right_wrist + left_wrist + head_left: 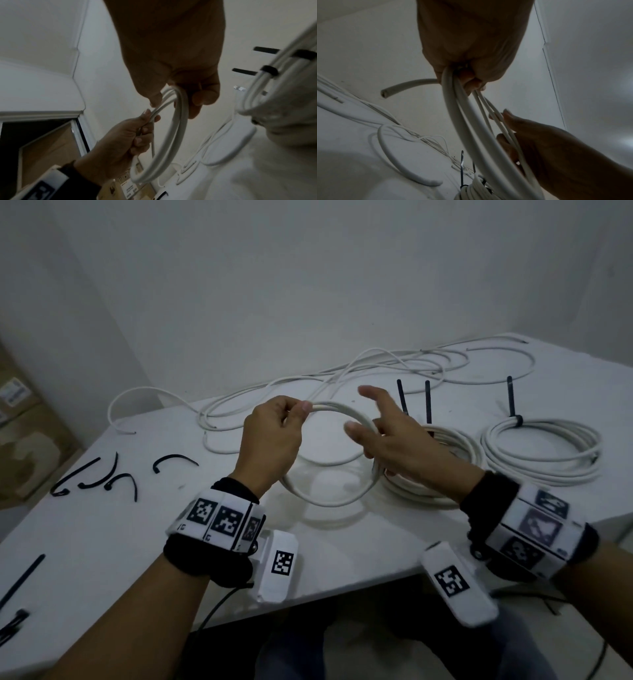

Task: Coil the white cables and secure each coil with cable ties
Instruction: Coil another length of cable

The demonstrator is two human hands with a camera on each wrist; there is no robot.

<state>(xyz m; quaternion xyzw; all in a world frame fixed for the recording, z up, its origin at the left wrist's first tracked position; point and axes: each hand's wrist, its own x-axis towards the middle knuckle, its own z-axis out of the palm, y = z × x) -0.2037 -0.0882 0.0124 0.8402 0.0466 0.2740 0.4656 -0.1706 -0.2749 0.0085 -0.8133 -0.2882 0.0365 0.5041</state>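
A small coil (329,453) of white cable is held up above the bench (102,529), between the two hands. The left hand (270,440) is closed round the coil's upper left arc, thumb and fingertips pinched on the bundled turns. The right hand (394,440) is spread, fingers nearly straight, with the turns passing across its fingers on the opposite side; nothing is gripped there.

Risks noted:
- The turns fan apart just below the left hand's pinch, as seen in the left wrist view. With the right hand only supporting, a loop could probably spring out and the coil unwind.
- A free cable end (385,93) sticks out beside the left hand; it may slip loose if the pinch is eased.
- The loose cable ties (113,477) lie on the bench well to the left of the left hand. Reaching for one would likely leave the coil in a single hand.
- Two tied coils (541,450) lie beyond and beside the right hand, and loose cables (342,378) past both hands; snagging is possible.
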